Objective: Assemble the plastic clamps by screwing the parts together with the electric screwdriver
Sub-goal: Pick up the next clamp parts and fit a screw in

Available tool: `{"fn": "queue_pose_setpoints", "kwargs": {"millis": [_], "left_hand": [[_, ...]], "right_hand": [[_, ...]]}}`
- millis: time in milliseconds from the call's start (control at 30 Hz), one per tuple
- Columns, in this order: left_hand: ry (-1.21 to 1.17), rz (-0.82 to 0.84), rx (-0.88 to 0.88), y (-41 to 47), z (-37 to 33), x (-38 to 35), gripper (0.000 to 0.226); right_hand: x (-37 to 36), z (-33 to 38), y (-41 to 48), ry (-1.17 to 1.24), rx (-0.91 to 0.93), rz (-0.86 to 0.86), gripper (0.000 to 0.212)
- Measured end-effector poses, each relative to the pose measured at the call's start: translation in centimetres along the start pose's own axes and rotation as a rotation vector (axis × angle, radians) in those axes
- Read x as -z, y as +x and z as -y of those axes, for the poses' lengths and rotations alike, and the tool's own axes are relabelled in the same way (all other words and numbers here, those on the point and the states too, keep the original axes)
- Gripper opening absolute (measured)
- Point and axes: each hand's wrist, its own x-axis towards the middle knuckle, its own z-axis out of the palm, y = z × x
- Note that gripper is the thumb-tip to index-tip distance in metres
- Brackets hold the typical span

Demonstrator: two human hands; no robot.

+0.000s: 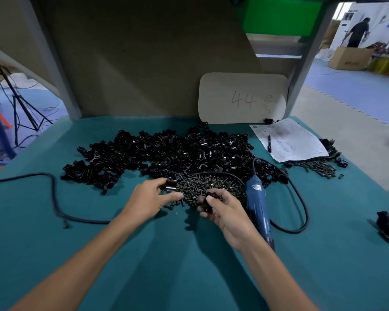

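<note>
Teal tabletop [166, 265]: left fingers [161, 182] pinch a clamp part [171, 187], right fingers [213, 204] grip a dark piece [209, 197].

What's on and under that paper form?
A pen lies on the paper form. Screws and black clamp parts poke out beneath its right edge; anything further under is covered.

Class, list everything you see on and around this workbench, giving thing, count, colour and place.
clamp parts: many, black, heaped mid-table
screws: many, brassy, heap before the hands; smaller heap far right
electric screwdriver: one, blue, lying beside right hand
cable: black, trailing left and looping right
sheet: one, white, far right
pen: one, dark, on sheet
board: one, cream, marked 44, against back panel
lone clamp: one, black, near right edge
table: one, teal
left hand: pinches a black clamp piece
right hand: holds small dark parts
</note>
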Motion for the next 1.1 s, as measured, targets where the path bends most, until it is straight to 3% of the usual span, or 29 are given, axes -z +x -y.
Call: {"fn": "queue_pose_setpoints", "kwargs": {"millis": [100,233,433,533,733,933,1100], "left_hand": [[0.080,0.043,-0.039,-0.2,0.2,-0.6,0.077],[-0.174,0.179,0.085,-0.4,0.5,-1.3,0.087],[-0.268,0.241,0.074,-1.0,-0.3,-1.2,0.062],[-0.309,0.278,0.017,-1.0,-0.8,-1.8,0.031],[-0.210,0.311,-0.053,-1.1,-1.2,-1.8,0.016],[-0.084,0.340,-0.031,-1.9,-1.7,-1.3,0.039],[0.058,0.432,0.002,-1.9,-1.0,-1.8,0.062]], "right_hand": [[-0.2,-0.1,-0.1,0.099,-0.025,0.035,0.020],[-0.5,-0.3,0.0,0.186,-0.060,0.044,0.028],[-0.5,-0.6,-0.1,0.174,-0.064,0.046,0.029],[-0.5,-0.7,0.1,0.192,-0.068,0.050,0.030],[-0.7,-0.9,0.0,0.042,0.002,0.059,0.025],[-0.3,-1.3,0.0,0.137,-0.014,0.083,0.024],[-0.3,-1.4,-0.3,-0.005,-0.032,0.058,0.018]]}}
